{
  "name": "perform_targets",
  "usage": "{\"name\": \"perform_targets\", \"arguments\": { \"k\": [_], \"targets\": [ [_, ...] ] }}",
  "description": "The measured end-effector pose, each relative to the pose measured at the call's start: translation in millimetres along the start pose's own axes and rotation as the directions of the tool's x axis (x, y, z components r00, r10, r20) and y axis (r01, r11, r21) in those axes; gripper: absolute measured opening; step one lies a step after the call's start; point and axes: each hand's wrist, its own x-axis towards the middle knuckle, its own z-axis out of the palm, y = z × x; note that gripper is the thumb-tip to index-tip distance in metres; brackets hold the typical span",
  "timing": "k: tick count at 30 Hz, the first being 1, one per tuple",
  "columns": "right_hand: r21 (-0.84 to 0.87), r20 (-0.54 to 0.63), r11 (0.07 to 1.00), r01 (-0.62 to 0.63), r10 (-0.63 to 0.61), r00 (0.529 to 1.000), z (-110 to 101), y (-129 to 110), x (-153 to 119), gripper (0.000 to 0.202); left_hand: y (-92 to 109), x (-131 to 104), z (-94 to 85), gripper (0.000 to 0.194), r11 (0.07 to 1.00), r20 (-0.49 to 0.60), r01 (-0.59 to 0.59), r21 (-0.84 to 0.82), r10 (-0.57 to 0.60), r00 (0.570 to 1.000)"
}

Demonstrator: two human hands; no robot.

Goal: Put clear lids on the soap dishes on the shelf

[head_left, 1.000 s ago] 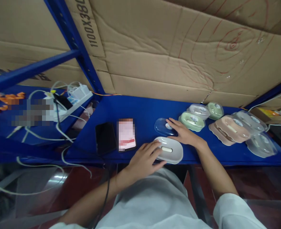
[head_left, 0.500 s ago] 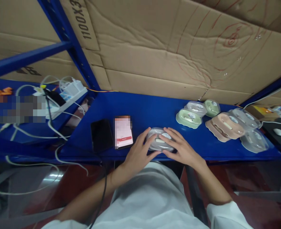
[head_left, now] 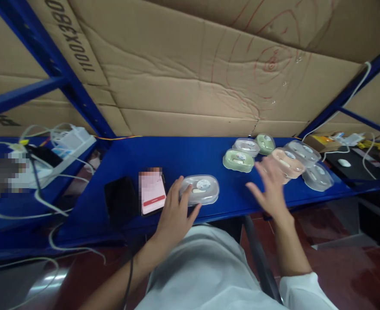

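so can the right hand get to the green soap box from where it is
Probably yes: the right hand hangs open, blurred, above the blue shelf, with the green soap box just up-left of it and nothing visible between them.

A blue metal shelf (head_left: 190,150) runs across, backed by creased cardboard sheets (head_left: 183,77). Below the shelf lies a dark red glossy floor (head_left: 354,267).
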Motion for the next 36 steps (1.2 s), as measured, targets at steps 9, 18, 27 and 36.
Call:
{"name": "perform_targets", "arguments": {
  "k": [9, 18, 27, 36],
  "targets": [
    [0.048, -0.301, 0.634, -0.772, 0.746, 0.594, -58.2, 237.6, -50.9, 0.083, -5.0, 49.7, -1.2, 0.047, 0.949, 0.163, 0.014, 0.314, -0.068, 0.984],
    [0.049, -0.027, 0.753, -0.656, 0.658, 0.753, -32.2, 248.2, -15.7, 0.061, 63.1, 118.0, 35.7, 0.073, 0.967, 0.3, 0.054, 0.25, -0.13, 0.945],
    [0.008, 0.104, 0.734, -0.679, 0.674, 0.731, -6.2, 215.3, 14.6, 0.066, 119.0, 148.2, 107.4, 0.073, 0.974, 0.439, -0.225, 0.034, 0.188, 0.879],
    [-0.024, 0.027, 0.721, -0.692, 0.693, 0.721, 35.4, 151.0, 52.9, 0.076, 89.8, 172.1, 110.2, 0.074, 0.985, 0.438, -0.118, 0.125, 0.052, 0.898]
  ]
}}
